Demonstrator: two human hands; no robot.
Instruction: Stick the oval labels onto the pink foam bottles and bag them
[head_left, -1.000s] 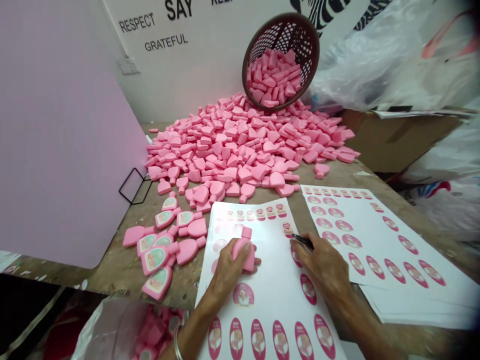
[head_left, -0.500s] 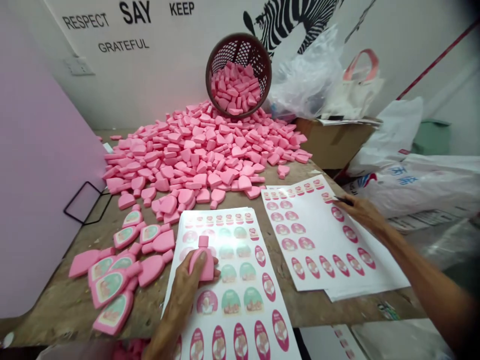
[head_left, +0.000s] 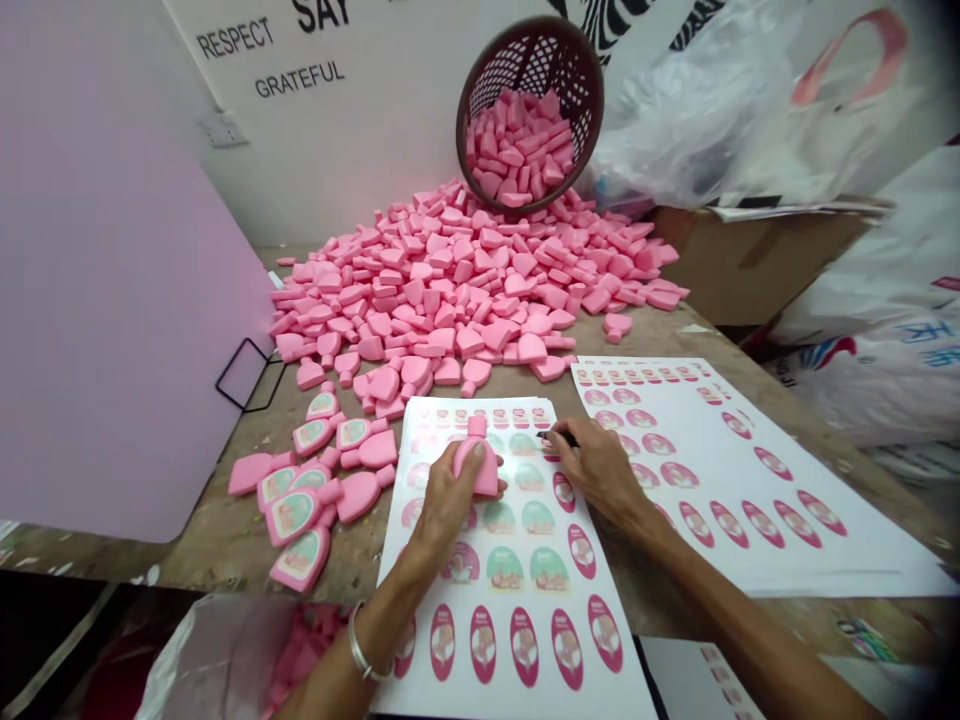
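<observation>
My left hand [head_left: 448,490] is closed around a small pink toy bottle [head_left: 478,465], its neck pointing away from me. It is held over a sticker sheet [head_left: 480,535] printed with green domes, pink domes and pink ovals. My right hand [head_left: 596,465] pinches a thin dark tool [head_left: 568,438] whose tip is at the right side of that sheet; its exact kind is too small to make out. A second sticker sheet [head_left: 701,440], with a large bare middle, lies to the right. Left of the first sheet are several pink bottles with green labels [head_left: 304,555].
A large heap of pink bottles [head_left: 450,280] covers the back of the table, below a tipped brown basket [head_left: 592,100]. A purple panel [head_left: 112,300] stands at left. A cardboard box [head_left: 757,260] and plastic bags are at right. An open bag [head_left: 217,650] hangs below the front edge.
My right hand has moved left with the dark tool, from the right sheet to the edge of the left one. My left hand still holds the bottle. The view has shifted.
</observation>
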